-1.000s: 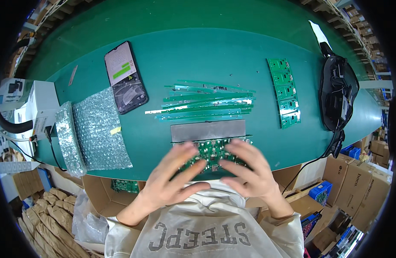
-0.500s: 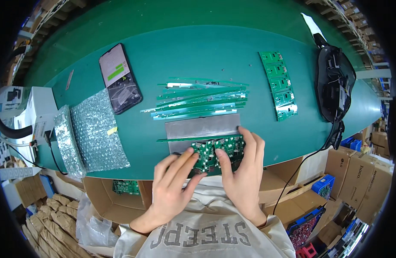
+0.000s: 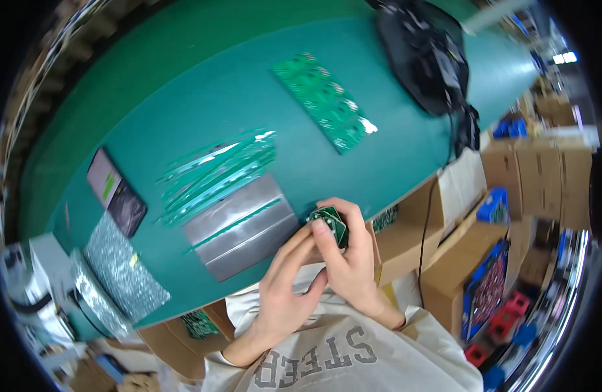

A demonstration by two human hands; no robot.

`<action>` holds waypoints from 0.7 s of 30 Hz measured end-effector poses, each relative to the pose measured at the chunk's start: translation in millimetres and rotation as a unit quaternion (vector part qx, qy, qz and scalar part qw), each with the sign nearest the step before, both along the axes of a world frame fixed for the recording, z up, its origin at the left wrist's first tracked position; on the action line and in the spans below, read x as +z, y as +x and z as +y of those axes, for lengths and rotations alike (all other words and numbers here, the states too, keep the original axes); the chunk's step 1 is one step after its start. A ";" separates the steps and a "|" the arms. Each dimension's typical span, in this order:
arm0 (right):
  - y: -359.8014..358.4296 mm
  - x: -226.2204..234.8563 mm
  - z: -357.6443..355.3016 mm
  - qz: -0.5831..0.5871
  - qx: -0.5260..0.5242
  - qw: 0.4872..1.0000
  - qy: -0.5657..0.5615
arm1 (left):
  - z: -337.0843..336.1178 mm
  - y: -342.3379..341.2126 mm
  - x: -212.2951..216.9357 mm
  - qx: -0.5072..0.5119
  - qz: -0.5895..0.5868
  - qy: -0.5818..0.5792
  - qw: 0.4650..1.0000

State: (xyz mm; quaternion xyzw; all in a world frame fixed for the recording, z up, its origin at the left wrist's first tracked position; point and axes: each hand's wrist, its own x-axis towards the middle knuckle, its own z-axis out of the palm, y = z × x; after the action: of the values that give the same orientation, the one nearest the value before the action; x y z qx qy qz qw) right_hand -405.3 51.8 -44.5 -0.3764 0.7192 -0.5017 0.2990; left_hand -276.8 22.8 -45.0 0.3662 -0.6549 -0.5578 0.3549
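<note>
My right hand (image 3: 350, 258) grips a small stack of green circuit boards (image 3: 335, 225) over the table's near edge, with the thumb on top and fingers round the far side. Next to it, the stretched fingers of my left hand (image 3: 288, 287) reach to the stack's left side, the thumb apart. To the left of the hands lies a grey metal plate (image 3: 249, 243) with one thin green strip (image 3: 239, 224) across it. Beyond the plate is a loose pile of narrow green board strips (image 3: 219, 171). A long green board panel (image 3: 324, 103) lies farther off.
A black bag (image 3: 422, 55) with a cable sits at the far right. A phone-shaped device (image 3: 118, 193) and bubble wrap (image 3: 124, 264) lie left. Below the table edge are open cardboard boxes, one holding green boards (image 3: 200, 323) and another more boards (image 3: 384, 219).
My view has turned toward the right. The boards have left the metal plate and are now gathered in my right hand near the table edge; the thin strip stays on the plate.
</note>
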 end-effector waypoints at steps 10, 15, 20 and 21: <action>-95.9 -93.8 126.8 -0.062 -0.288 0.955 0.010 | -33.1 48.8 31.2 0.130 -0.403 -0.302 0.854; -162.3 -292.0 221.0 0.165 -0.316 0.901 0.247 | -65.6 73.4 13.9 0.115 -0.379 -0.255 0.882; -190.4 -388.2 292.8 0.019 -0.131 0.860 0.493 | -96.0 72.9 1.0 0.133 -0.327 -0.291 0.889; -191.6 -393.5 290.8 0.029 -0.131 0.870 0.475 | -100.0 69.8 2.3 0.131 -0.324 -0.301 0.887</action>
State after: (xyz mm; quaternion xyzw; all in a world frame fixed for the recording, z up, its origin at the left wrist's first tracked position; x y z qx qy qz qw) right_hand -596.9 342.6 -438.0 -0.1057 0.9218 -0.1232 0.3521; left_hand -207.0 -77.2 -42.6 0.4843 -0.8160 -0.1326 0.2864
